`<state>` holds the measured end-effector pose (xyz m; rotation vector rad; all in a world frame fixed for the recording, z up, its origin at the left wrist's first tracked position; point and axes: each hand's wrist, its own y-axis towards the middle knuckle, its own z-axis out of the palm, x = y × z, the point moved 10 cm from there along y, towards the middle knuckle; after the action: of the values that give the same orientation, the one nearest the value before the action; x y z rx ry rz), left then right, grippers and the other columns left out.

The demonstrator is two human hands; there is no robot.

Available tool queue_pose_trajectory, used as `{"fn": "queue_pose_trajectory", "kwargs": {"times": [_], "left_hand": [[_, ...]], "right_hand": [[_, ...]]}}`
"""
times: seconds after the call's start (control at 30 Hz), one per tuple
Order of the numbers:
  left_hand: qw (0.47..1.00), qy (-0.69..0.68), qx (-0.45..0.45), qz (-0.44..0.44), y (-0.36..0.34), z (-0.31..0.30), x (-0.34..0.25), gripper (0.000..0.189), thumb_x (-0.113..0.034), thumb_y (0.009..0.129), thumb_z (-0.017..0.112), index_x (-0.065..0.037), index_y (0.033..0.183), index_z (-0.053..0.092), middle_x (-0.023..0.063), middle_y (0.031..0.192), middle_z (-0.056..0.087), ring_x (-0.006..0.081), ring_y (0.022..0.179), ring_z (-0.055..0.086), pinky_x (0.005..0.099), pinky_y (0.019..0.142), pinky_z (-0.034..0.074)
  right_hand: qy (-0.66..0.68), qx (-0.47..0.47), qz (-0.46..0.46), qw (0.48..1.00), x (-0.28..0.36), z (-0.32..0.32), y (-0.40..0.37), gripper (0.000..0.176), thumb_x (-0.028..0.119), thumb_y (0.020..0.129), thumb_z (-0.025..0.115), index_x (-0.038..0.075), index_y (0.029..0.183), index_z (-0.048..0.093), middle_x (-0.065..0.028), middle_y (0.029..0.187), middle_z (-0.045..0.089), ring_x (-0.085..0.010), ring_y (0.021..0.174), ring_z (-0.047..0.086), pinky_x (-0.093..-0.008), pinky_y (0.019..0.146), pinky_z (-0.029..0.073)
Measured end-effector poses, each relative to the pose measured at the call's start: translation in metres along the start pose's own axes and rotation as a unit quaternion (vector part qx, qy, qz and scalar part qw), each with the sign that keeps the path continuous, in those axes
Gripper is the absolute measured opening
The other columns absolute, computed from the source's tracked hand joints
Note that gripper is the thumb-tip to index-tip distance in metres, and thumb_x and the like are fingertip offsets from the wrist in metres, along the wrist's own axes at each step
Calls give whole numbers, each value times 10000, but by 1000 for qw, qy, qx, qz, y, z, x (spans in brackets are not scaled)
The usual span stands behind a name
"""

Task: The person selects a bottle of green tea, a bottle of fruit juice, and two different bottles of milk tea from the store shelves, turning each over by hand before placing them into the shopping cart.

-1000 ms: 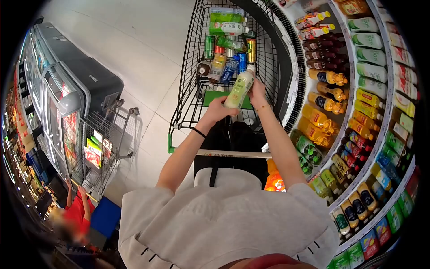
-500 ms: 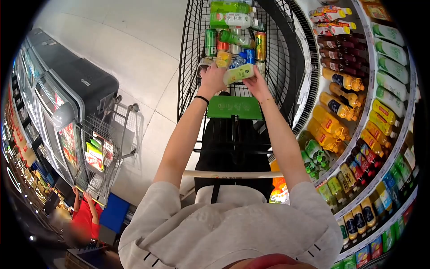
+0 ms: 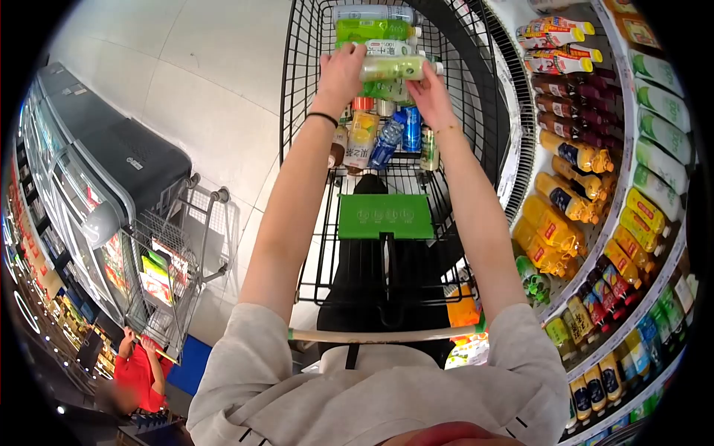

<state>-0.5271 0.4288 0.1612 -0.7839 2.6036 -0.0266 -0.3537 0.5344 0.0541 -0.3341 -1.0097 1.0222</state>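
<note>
A pale green drink bottle [image 3: 390,68] lies crosswise over other bottles towards the far end of the black wire shopping cart [image 3: 285,111]. My left hand [image 3: 342,76] is closed around its left end. At its right end, by the cap, the fingers of my right hand [image 3: 431,97] grip it. Beyond it lies a bright green bottle [image 3: 372,30]. Nearer me in the basket are a yellow-labelled bottle [image 3: 362,132], a blue bottle [image 3: 387,145], a blue can [image 3: 411,130] and a green-and-gold can [image 3: 429,149].
The cart's green plate [image 3: 385,216] and handle bar [image 3: 379,336] are close to me. Curved drink shelves [image 3: 595,275] run along the right. Left are a freezer cabinet [image 3: 111,141], another cart [image 3: 160,260] and a person in red [image 3: 141,372].
Both hands have moved forward, away from me, carrying the pale green bottle from the near part of the basket onto the farther bottles. The bottle now lies more level.
</note>
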Motion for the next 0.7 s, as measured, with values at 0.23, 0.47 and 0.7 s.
{"fn": "queue_pose_trajectory", "kwargs": {"times": [0.23,0.47,0.7], "left_hand": [[997,33,-68,15,112,-13,37,572,-45,651,820,-171,1173,622,38,1165,652,299,1066,662,505,918,463],[998,-4,-58,11,160,-4,65,501,-109,673,820,-56,1144,659,207,1101,688,391,1052,663,477,918,544],[993,-25,-107,40,166,15,74,396,-61,723,760,-32,1107,669,205,1063,694,393,1053,655,484,931,536]], "right_hand": [[-38,-5,-51,998,44,26,119,430,381,966,722,98,1241,550,-71,1170,604,-208,1099,534,-367,974,451],[-100,-34,30,994,48,25,204,259,352,987,655,134,865,586,33,689,483,-105,555,416,-284,543,384],[-179,-19,52,982,46,23,220,340,368,996,610,148,743,555,53,581,453,-78,437,385,-270,387,286]]}}
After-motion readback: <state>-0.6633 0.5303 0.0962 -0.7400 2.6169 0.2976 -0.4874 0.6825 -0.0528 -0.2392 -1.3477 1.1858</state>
